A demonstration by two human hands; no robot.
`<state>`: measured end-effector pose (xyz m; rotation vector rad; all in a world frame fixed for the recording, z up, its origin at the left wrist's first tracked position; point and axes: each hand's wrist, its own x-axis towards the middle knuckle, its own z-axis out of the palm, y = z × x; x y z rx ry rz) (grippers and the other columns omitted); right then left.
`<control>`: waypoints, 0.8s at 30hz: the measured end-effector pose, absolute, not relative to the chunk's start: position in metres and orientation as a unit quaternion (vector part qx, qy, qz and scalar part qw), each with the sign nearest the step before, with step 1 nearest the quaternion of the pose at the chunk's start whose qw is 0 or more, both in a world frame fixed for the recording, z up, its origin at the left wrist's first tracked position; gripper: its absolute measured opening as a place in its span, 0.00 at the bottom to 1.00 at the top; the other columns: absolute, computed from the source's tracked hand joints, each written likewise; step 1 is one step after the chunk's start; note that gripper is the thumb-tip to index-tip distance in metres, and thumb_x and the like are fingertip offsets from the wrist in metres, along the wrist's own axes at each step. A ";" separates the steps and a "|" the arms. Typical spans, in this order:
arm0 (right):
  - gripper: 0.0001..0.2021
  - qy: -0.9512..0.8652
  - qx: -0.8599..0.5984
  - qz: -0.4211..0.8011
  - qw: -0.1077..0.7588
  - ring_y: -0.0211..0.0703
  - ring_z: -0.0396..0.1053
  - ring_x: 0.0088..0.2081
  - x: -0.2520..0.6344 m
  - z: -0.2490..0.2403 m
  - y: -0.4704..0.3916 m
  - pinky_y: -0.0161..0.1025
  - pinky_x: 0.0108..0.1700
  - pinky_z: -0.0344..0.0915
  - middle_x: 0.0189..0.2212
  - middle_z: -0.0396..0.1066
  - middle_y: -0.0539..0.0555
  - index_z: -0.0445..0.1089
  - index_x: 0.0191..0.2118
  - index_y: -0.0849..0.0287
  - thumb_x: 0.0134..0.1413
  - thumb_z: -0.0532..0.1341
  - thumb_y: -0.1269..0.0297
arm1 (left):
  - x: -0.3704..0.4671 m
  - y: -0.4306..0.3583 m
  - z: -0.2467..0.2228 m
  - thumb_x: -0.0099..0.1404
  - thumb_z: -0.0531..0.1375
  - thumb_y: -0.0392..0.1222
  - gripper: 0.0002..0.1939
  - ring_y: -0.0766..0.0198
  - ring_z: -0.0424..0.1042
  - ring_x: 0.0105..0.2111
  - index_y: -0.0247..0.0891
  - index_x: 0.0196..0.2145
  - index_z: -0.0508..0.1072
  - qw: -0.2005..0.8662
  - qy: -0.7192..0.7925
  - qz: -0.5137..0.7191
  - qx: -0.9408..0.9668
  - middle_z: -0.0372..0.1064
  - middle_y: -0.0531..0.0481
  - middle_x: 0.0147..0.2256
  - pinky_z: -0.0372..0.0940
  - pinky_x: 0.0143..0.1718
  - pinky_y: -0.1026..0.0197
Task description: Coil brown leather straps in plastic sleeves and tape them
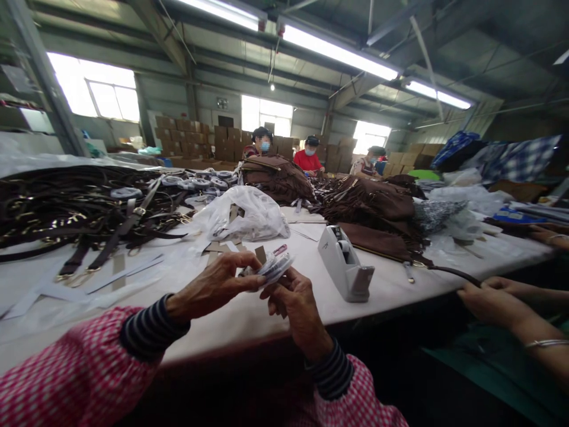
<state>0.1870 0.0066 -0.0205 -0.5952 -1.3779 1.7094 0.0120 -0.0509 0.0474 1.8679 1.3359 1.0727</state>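
Note:
Both my hands are closed on a small plastic-wrapped bundle, greyish white and rounded, above the table's front edge. My left hand pinches its left side between thumb and fingers. From below and to the right, my right hand grips it, fingers curled under. What is inside the wrap is too small to make out. Right of my hands stands a grey tape dispenser. Behind them lies a clear plastic bag with small pieces in it, and brown card pieces are scattered in front of it.
Dark straps with metal buckles heap up on the left. Similar wrapped bundles lie farther back. Brown fringed bags are piled behind the dispenser. At right, another person's hands hold a dark strap. Several people sit across the table.

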 end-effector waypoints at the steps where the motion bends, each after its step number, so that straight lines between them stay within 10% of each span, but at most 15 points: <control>1: 0.10 -0.550 -0.239 0.680 0.423 0.31 0.63 0.17 0.187 -0.021 0.006 0.29 0.18 0.51 0.25 0.76 0.50 0.71 0.39 0.61 0.52 0.68 0.63 | 0.011 -0.050 0.046 0.67 0.66 0.48 0.12 0.58 0.68 0.36 0.38 0.31 0.79 0.302 0.504 0.408 0.699 0.74 0.50 0.33 0.59 0.38 0.59; 8: 0.26 -0.658 -0.236 0.571 0.431 0.43 0.72 0.35 0.203 -0.035 -0.004 0.36 0.32 0.66 0.40 0.76 0.51 0.66 0.51 0.52 0.46 0.71 0.72 | -0.001 -0.038 0.030 0.61 0.70 0.49 0.13 0.60 0.67 0.30 0.35 0.32 0.81 0.420 0.504 0.488 0.575 0.74 0.48 0.28 0.60 0.33 0.59; 15: 0.11 -0.811 -0.202 0.287 0.468 0.48 0.71 0.39 0.212 -0.052 0.006 0.43 0.43 0.66 0.35 0.74 0.55 0.74 0.40 0.54 0.60 0.58 0.77 | 0.007 -0.045 0.041 0.59 0.70 0.50 0.14 0.60 0.66 0.29 0.35 0.27 0.80 0.440 0.500 0.465 0.583 0.72 0.48 0.27 0.59 0.33 0.59; 24: 0.10 -0.527 -0.166 0.729 0.405 0.49 0.76 0.35 0.209 -0.018 0.012 0.34 0.25 0.65 0.33 0.78 0.58 0.78 0.39 0.61 0.52 0.63 0.64 | -0.001 -0.042 0.027 0.64 0.69 0.49 0.13 0.59 0.69 0.33 0.34 0.33 0.80 0.506 0.438 0.547 0.502 0.75 0.45 0.32 0.63 0.38 0.59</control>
